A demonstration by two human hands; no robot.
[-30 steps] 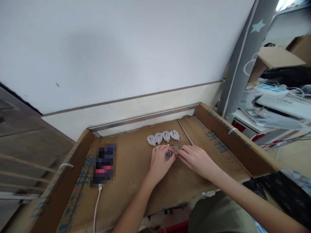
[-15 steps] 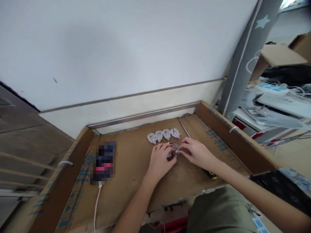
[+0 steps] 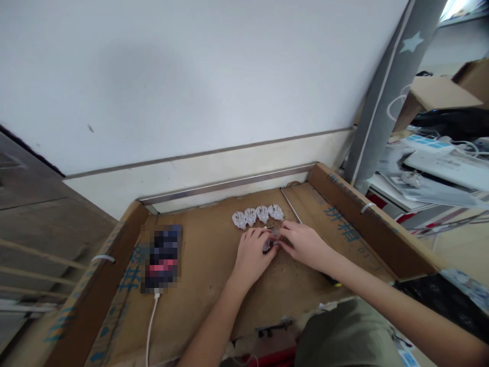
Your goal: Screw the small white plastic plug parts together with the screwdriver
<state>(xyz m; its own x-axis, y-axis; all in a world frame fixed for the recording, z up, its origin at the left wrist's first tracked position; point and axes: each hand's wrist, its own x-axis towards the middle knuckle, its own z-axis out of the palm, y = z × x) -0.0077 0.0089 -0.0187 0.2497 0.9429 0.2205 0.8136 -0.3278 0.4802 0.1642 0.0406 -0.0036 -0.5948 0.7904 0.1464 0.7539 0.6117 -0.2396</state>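
Observation:
My left hand has its fingers curled round a small clear plug just above the cardboard. My right hand meets it from the other side, thumb and forefinger pinched at the plug's edge; what lies between those fingertips is too small to make out. Beyond the hands stands a row of several clear plugs, metal pins showing. A thin metal rod runs toward my right hand, and a black and yellow handle shows partly under my right forearm.
The cardboard surface has raised cardboard walls left and right and a metal strip at the back. A pixelated phone-like device with a white cable lies left. Boxes and papers crowd the far right.
My right hand has shifted slightly left and down, its fingers drawn closer to my left fingertips over the plug. The row of plugs stays put.

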